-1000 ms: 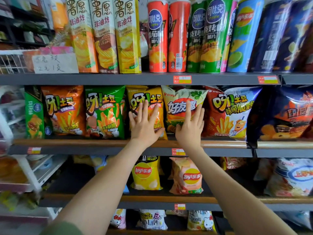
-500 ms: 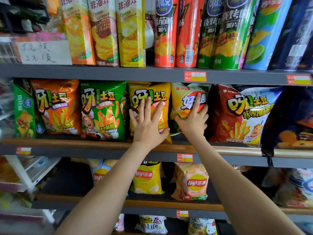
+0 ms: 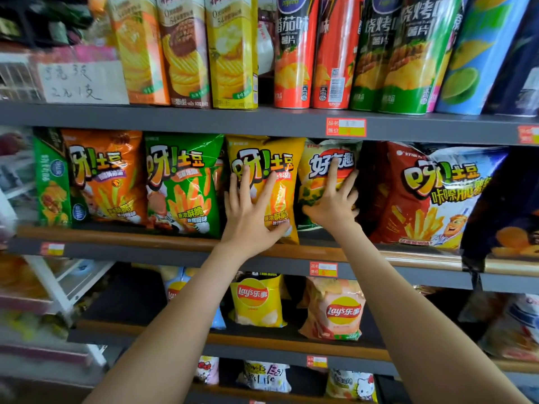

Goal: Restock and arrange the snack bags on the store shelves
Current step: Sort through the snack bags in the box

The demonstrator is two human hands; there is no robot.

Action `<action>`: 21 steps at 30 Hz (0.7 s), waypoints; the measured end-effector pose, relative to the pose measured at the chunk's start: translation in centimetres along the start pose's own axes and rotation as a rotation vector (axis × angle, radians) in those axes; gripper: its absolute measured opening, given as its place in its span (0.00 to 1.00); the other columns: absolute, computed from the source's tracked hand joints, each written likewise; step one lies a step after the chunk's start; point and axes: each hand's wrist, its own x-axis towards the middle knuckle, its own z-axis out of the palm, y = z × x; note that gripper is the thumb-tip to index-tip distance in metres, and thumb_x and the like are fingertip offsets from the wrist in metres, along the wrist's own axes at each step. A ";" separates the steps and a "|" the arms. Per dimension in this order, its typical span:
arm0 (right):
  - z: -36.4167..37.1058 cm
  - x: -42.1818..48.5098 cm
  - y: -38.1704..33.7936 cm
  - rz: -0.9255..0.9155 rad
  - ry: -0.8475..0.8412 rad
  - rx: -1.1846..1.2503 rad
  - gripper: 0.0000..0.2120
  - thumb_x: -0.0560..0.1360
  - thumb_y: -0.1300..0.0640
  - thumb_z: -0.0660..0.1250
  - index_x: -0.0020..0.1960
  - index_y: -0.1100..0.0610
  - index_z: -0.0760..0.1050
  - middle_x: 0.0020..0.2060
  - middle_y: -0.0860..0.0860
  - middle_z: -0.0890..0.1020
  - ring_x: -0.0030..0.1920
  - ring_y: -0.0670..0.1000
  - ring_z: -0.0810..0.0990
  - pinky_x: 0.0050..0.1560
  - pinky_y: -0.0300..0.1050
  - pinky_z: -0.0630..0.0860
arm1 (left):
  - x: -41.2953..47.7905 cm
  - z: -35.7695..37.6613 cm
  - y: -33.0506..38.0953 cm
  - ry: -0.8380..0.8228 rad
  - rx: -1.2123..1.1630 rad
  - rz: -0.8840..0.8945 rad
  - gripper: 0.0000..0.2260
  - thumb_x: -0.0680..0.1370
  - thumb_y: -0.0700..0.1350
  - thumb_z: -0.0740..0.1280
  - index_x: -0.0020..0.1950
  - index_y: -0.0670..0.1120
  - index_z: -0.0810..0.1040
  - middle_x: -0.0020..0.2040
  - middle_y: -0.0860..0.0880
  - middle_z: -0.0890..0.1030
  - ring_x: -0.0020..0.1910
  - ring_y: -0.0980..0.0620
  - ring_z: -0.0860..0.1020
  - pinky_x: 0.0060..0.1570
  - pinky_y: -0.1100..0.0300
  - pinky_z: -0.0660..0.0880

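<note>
On the middle shelf (image 3: 122,236) a row of snack bags stands upright. My left hand (image 3: 250,212) lies flat with spread fingers against the front of the yellow fries bag (image 3: 271,158). My right hand (image 3: 334,201) presses the pale yellow-green chip bag (image 3: 316,176) beside it, index finger straight up over the red logo, the other fingers bent against the bag's right edge. A green fries bag (image 3: 183,185) and an orange fries bag (image 3: 105,176) stand to the left, a large red and white bag (image 3: 431,196) to the right.
The top shelf (image 3: 204,119) carries tall chip boxes (image 3: 186,51) and tubes (image 3: 294,53). The shelf below holds a yellow Lay's bag (image 3: 256,301) and a pink Lay's bag (image 3: 335,310). A white wire rack (image 3: 55,290) stands at the left. Price tags (image 3: 345,127) are on the shelf edges.
Both hands stay on the same two bags. The pale bag has been pushed back and more upright, its logo showing more. The camera has moved closer and tilted down a little.
</note>
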 end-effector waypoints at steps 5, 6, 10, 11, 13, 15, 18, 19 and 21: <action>-0.1 0.9 -0.2 0.016 0.074 -0.135 0.57 0.68 0.41 0.73 0.74 0.42 0.29 0.76 0.60 0.41 0.69 0.66 0.58 0.58 0.65 0.70 | 0.3 -0.4 -1.3 -0.052 0.074 0.132 0.42 0.72 0.67 0.61 0.78 0.56 0.43 0.78 0.44 0.37 0.75 0.38 0.36 0.70 0.32 0.47; -0.1 0.9 -0.3 0.021 0.064 -0.141 0.57 0.68 0.40 0.73 0.74 0.42 0.29 0.76 0.60 0.41 0.70 0.66 0.58 0.59 0.66 0.69 | 0.3 -0.3 -1.0 -0.040 0.103 0.122 0.42 0.73 0.67 0.61 0.79 0.55 0.45 0.78 0.43 0.40 0.75 0.37 0.38 0.70 0.32 0.47; -1.5 -1.6 0.1 -0.097 0.059 -0.148 0.50 0.71 0.38 0.68 0.76 0.44 0.35 0.76 0.59 0.40 0.75 0.64 0.47 0.68 0.70 0.56 | -2.0 1.0 3.4 0.148 0.085 0.085 0.32 0.77 0.55 0.64 0.78 0.47 0.57 0.77 0.38 0.54 0.76 0.37 0.50 0.71 0.35 0.51; -1.9 -3.4 1.5 -0.184 0.139 -0.129 0.45 0.73 0.40 0.66 0.78 0.46 0.41 0.77 0.59 0.44 0.75 0.64 0.48 0.69 0.69 0.55 | -3.6 2.2 5.8 0.191 0.010 0.115 0.30 0.77 0.52 0.64 0.76 0.44 0.61 0.76 0.38 0.57 0.75 0.37 0.54 0.71 0.37 0.53; -2.5 -7.6 3.4 -0.390 0.325 -0.020 0.35 0.75 0.48 0.64 0.77 0.53 0.55 0.75 0.61 0.56 0.74 0.64 0.56 0.70 0.64 0.58 | -7.6 4.1 9.7 0.268 -0.154 0.193 0.27 0.77 0.48 0.64 0.74 0.41 0.62 0.73 0.39 0.60 0.72 0.39 0.59 0.71 0.41 0.58; -2.4 -12.3 8.5 -0.472 0.393 -0.010 0.29 0.74 0.55 0.63 0.74 0.58 0.63 0.72 0.62 0.65 0.69 0.62 0.63 0.66 0.56 0.62 | -12.8 7.5 14.2 0.220 -0.376 0.219 0.26 0.77 0.47 0.62 0.72 0.41 0.59 0.70 0.41 0.62 0.70 0.42 0.63 0.70 0.46 0.60; -0.4 -18.9 19.5 -0.392 0.307 -0.105 0.25 0.74 0.59 0.60 0.70 0.60 0.66 0.66 0.61 0.72 0.62 0.59 0.67 0.59 0.52 0.64 | -20.8 13.3 19.1 -0.019 -0.601 0.180 0.20 0.79 0.49 0.59 0.67 0.41 0.63 0.68 0.42 0.64 0.68 0.44 0.64 0.68 0.52 0.61; 0.6 -21.0 23.6 -0.324 0.244 -0.130 0.24 0.74 0.59 0.59 0.69 0.60 0.66 0.65 0.60 0.72 0.61 0.59 0.68 0.58 0.52 0.65 | -23.2 15.6 20.3 -0.125 -0.608 0.191 0.19 0.78 0.48 0.59 0.66 0.41 0.64 0.67 0.42 0.64 0.67 0.44 0.65 0.68 0.52 0.61; 3.0 -25.6 31.9 -0.144 0.098 -0.182 0.23 0.74 0.59 0.57 0.69 0.60 0.67 0.64 0.60 0.74 0.59 0.60 0.72 0.56 0.55 0.70 | -27.9 20.4 22.4 -0.329 -0.571 0.251 0.18 0.77 0.45 0.59 0.65 0.41 0.64 0.68 0.42 0.64 0.66 0.43 0.65 0.69 0.53 0.59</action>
